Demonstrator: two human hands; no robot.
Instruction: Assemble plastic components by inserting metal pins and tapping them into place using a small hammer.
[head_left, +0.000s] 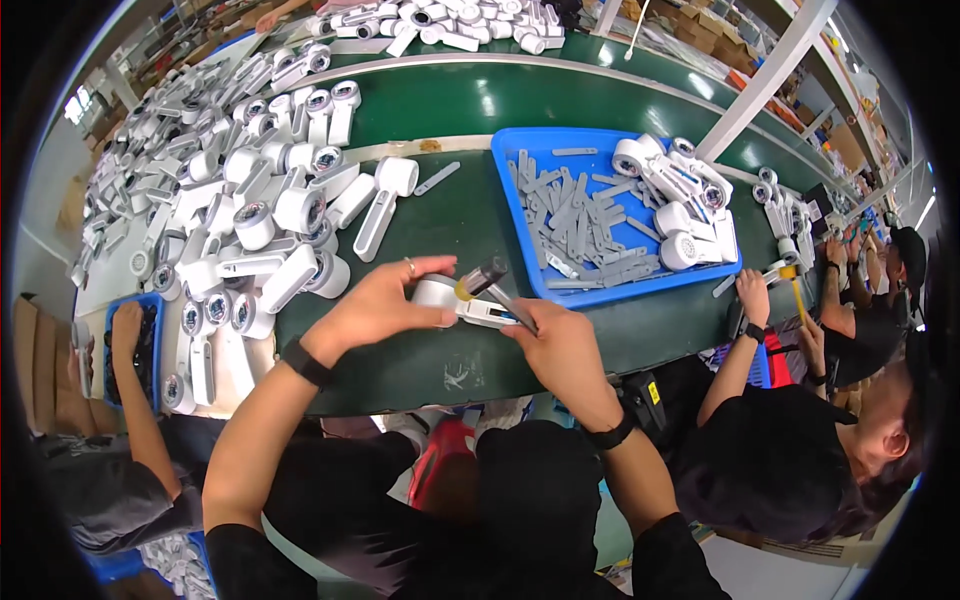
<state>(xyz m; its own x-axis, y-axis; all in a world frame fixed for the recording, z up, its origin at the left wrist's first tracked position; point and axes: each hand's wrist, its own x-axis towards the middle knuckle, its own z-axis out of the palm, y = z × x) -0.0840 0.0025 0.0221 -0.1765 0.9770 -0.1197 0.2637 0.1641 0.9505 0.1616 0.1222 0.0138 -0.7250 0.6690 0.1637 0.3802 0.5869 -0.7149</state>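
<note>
A white handheld fan (436,294) lies near the front edge of the green bench, its handle pointing right. My left hand (385,300) grips its round head between thumb and fingers. My right hand (560,345) is closed around the dark handle of a small hammer (482,278). The hammer's head is black at one end and yellowish at the other, and it is over the fan's handle. From this angle I cannot tell whether it touches the fan. Part of the fan's handle is hidden behind the hammer and my right fingers.
A blue tray (515,215) holds loose grey strips (575,215) and several white fans. More fans (255,225) are heaped at the left, and a single grey strip (438,178) lies beyond my left hand. Co-workers sit on both sides; the right one's hand (752,296) is near the tray.
</note>
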